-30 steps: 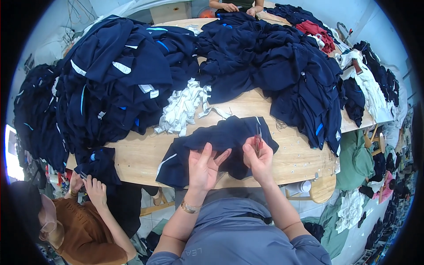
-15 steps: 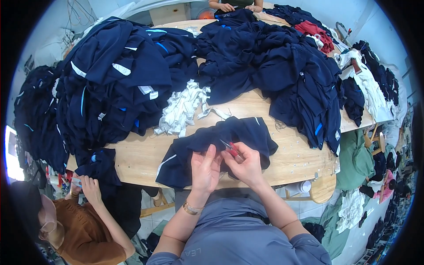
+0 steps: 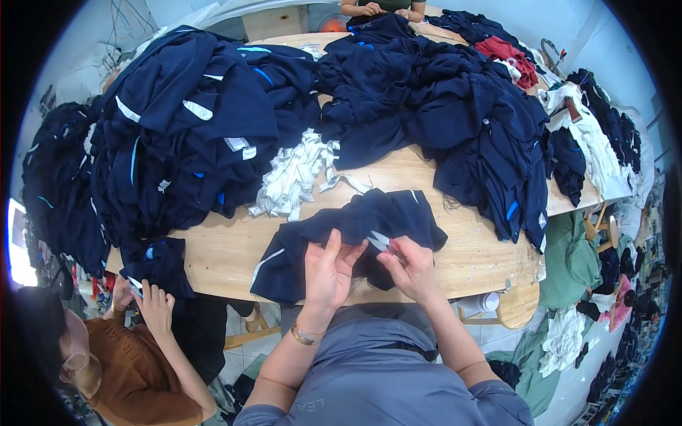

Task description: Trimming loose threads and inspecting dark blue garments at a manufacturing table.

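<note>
A navy garment (image 3: 405, 216) with a white stripe at its left end lies bunched on the table in front of me. My left hand (image 3: 328, 273) is over its near edge, palm turned up, thumb apart from the half-bent fingers; I see nothing gripped in it. Thread snips (image 3: 379, 241) with red handles are held in my right hand (image 3: 413, 270), which is closed round them. Their pale blades are spread and point up and left, near the left fingertips. The part of the garment behind both hands is hidden.
Loose white strips (image 3: 295, 177) lie heaped beyond the garment. Large navy clothing piles (image 3: 192, 121) cover the left and far table (image 3: 490, 266). At lower left, a person in a brown top (image 3: 142, 369) handles navy cloth; another person's hands (image 3: 373, 9) are at the far edge.
My right hand has moved slightly right with the snips, away from my left hand, and the blades now show spread. The left hand has barely shifted. The person at left has raised their hands slightly.
</note>
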`<state>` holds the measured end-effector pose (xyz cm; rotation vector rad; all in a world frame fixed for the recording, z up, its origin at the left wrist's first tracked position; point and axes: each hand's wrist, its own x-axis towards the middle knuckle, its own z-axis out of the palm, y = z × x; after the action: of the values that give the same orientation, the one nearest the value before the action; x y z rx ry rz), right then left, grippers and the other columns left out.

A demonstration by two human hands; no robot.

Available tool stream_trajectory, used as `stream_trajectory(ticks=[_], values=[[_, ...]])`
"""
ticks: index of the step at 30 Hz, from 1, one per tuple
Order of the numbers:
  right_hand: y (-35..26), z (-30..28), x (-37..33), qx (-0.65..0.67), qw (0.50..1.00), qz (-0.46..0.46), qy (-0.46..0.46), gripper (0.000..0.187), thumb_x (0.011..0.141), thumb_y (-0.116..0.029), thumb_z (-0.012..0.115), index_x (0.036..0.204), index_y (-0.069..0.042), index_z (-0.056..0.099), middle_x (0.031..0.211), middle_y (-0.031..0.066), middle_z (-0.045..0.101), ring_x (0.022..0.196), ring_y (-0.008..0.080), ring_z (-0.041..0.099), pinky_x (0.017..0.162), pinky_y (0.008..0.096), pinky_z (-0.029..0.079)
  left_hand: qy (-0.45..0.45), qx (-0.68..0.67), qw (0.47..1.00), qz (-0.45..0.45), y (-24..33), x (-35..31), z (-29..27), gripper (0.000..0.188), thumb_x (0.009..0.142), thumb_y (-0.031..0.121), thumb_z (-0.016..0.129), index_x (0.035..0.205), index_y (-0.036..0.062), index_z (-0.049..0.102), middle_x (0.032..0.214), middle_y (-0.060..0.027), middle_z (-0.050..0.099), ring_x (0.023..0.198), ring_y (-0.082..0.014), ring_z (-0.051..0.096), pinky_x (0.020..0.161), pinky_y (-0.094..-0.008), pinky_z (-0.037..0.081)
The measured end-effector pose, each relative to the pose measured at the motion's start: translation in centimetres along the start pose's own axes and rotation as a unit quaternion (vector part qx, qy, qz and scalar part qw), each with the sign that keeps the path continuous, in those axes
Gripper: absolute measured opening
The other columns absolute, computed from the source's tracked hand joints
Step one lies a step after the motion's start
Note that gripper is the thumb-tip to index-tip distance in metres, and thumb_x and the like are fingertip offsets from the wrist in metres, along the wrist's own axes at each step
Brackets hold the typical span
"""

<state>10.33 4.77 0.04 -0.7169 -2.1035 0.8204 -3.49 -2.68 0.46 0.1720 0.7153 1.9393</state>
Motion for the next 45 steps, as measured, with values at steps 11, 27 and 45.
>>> stream_trajectory(ticks=[11,27,45], values=[[0.5,-0.5,1.0,-0.161,0.976,-0.148,0.007,0.034,0.073,-0.037,0.07,0.069,-0.007,0.053,0.058,0.0047,0.049,0.044,0.0207,0.047,0.042,0.0295,0.035,-0.007,0.025,1.0,0.017,0.1,-0.4,0.3,0.016,0.096,0.015,0.045,0.103,0.0039,0.053,0.095,-0.0084,0.063,0.086,-0.0154,0.063,0.078,-0.0312,0.055],[0.7,0.6,0.8,0.012,0.994,-0.056,0.097,0.028,0.078,-0.028,0.07,0.079,-0.005,0.055,0.056,0.0038,0.049,0.042,0.0142,0.044,0.04,0.0271,0.032,-0.023,0.048,0.998,0.042,-0.3,-0.3,0.7,0.017,0.096,0.013,0.044,0.109,0.003,0.048,0.101,-0.0105,0.061,0.089,-0.0181,0.063,0.08,-0.0339,0.054],[-1.0,2.0,1.7,-0.058,0.992,-0.095,0.068,0.025,0.071,-0.001,0.066,0.094,-0.002,0.056,0.064,0.0045,0.055,0.049,0.0143,0.055,0.044,0.025,0.041,-0.038,0.122,0.984,0.121,-1.8,-0.5,-0.4,0.024,0.089,0.0,0.053,0.112,0.0037,0.046,0.105,-0.0083,0.057,0.094,-0.0159,0.059,0.084,-0.0323,0.051]])
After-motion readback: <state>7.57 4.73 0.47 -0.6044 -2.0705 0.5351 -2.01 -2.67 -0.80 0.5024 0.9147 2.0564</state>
